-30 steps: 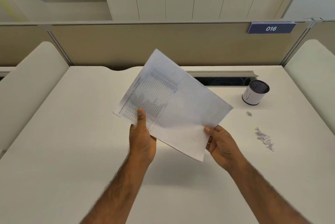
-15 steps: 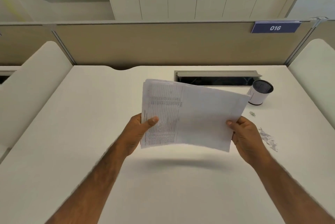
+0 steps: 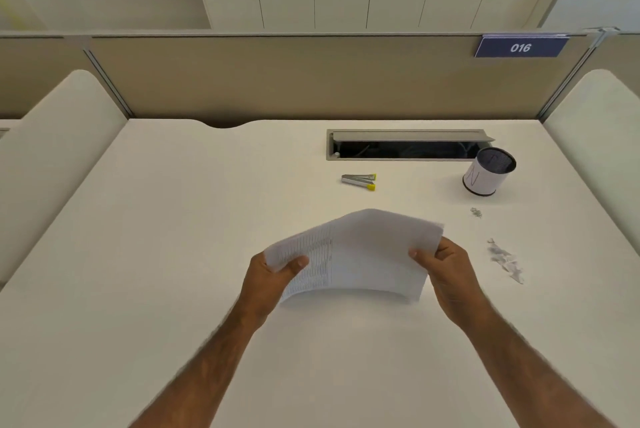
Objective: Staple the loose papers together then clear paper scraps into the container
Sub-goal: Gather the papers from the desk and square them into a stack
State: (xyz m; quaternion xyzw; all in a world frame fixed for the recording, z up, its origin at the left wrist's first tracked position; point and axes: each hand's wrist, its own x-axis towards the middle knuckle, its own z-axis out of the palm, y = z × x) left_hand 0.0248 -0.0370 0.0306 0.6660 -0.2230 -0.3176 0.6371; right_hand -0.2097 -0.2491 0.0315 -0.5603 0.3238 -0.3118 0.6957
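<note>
Left hand (image 3: 273,275): grips the left short edge of the loose papers (image 3: 360,254), thumb on top, fingers curled beneath.

Papers: held between the two hands, low over the tabletop (image 3: 138,254). The stack bows upward in the middle and has a printed table on its left part. Cannot tell whether the near edge touches the tabletop. The right edge shows the sheets slightly fanned, not flush.

Stapler (image 3: 358,182): small, silver with yellow tips. It lies on the tabletop beyond both hands, roughly between them, untouched.

Right hand (image 3: 446,272): pinches the right short edge of the papers, thumb on top.

Paper scraps (image 3: 504,259): a loose pile just right of the right hand, with a smaller cluster (image 3: 476,212) beyond it. The container (image 3: 488,175), a dark mesh cup wrapped in white paper, stands upright further beyond, well apart from the hand.

Judgement: the step in hand looks like squaring the stack, and no stapling is done yet. To do it well:
- Relax the bow, stand the sheets on one edge and tap them on the tabletop until the edges sit flush.
- Hold one corner firmly with the left hand so nothing slips.
- Reach forward with the right hand for the stapler.
- Set the staple close to the corner, through all sheets.

Risk: the fanned sheets may shift when one hand lets go.
</note>
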